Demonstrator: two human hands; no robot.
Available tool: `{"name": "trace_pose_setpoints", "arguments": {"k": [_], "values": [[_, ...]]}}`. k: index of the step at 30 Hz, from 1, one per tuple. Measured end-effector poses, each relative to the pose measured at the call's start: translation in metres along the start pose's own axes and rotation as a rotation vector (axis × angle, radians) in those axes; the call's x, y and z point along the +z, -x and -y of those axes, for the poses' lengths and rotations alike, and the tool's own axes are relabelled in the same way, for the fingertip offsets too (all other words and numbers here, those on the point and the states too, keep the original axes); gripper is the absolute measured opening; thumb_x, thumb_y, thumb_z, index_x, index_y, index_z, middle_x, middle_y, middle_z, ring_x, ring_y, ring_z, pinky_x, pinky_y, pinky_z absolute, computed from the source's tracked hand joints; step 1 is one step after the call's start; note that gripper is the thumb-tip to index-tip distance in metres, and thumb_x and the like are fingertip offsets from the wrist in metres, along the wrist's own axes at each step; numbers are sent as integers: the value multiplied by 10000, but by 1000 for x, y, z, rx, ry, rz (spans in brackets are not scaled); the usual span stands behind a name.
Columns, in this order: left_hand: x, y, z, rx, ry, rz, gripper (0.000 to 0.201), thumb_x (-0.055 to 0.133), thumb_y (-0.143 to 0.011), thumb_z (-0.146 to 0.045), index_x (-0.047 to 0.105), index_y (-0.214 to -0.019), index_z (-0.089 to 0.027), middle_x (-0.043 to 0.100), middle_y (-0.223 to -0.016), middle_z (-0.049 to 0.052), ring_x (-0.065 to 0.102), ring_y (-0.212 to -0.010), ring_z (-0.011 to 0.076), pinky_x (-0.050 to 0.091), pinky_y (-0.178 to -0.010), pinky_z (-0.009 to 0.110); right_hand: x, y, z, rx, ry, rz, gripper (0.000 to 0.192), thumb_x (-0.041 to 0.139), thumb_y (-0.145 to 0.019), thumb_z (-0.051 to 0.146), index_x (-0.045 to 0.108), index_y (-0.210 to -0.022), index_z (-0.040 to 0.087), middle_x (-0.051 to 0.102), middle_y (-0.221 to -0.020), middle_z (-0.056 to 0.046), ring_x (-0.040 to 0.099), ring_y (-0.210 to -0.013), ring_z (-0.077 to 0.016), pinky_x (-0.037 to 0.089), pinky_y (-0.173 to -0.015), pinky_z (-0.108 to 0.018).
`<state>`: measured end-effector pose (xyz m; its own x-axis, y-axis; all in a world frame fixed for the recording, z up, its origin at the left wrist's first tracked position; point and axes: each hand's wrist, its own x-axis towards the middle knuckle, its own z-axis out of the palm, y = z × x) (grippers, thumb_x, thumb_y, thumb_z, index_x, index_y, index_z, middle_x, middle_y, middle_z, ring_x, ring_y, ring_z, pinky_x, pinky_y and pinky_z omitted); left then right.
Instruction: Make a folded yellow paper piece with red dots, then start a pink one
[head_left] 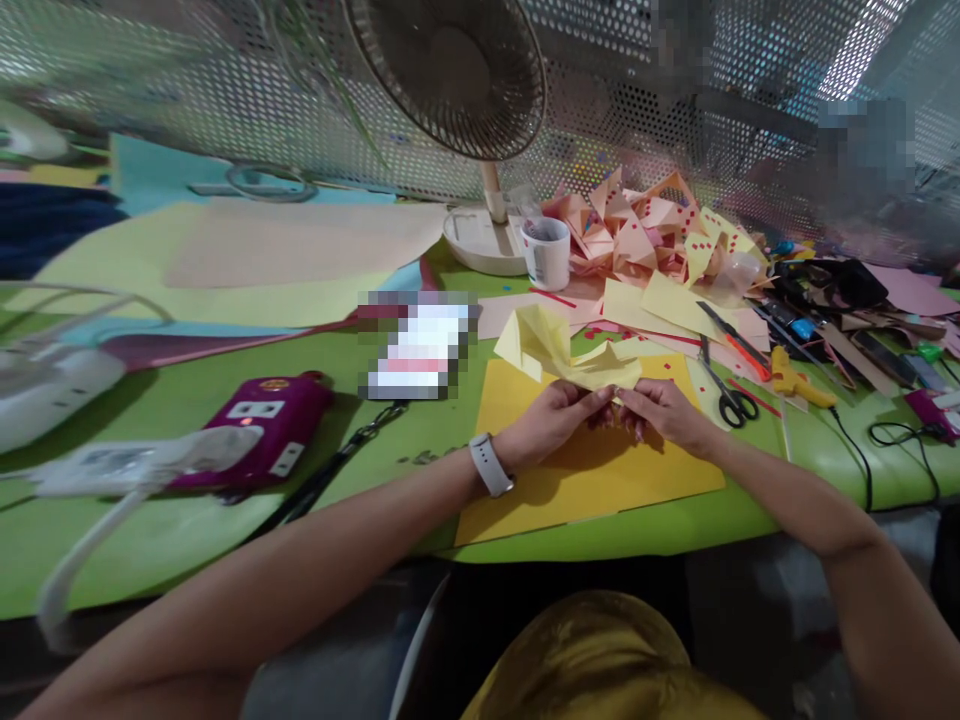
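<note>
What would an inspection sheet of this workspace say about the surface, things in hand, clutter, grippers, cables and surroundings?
Surface: green table, partly covered by coloured sheets.
Things in hand: creased pale yellow paper, held over a deeper yellow sheet.
Clutter: pile of folded pink paper behind; scissors and yellow glue gun to the right; white cup by the fan.
Grippers: nothing seen; instead the person's left hand and right hand pinch the paper's near edge close together.
Cables: white cable near a purple power block at left; black cord from the glue gun.
Surroundings: perforated screen behind the fan; some patches pixelated.
</note>
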<state>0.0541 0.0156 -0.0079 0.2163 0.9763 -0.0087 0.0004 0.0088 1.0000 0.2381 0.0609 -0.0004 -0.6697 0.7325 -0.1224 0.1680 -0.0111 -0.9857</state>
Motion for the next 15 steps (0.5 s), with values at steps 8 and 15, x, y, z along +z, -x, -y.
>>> {"name": "trace_pose_setpoints", "arguments": {"k": [8,15], "values": [[0,0,2,29,58,28,530,653,-804,-658,678,-626,-160,644,-610,35,530,-588,130,456,-631,266,1,2,-2,-34,39,-39,495,610,-848,655,554,-707,183,580,-565,32,526,-446,-74,453,-425,-204],[2,1,-2,-3,143,33,500,698,-788,-617,669,-620,-147,637,-602,31,531,-566,115,456,-610,255,0,4,0,-31,52,-51,497,629,-826,662,556,-717,183,565,-568,41,495,-430,-67,413,-393,-198]]}}
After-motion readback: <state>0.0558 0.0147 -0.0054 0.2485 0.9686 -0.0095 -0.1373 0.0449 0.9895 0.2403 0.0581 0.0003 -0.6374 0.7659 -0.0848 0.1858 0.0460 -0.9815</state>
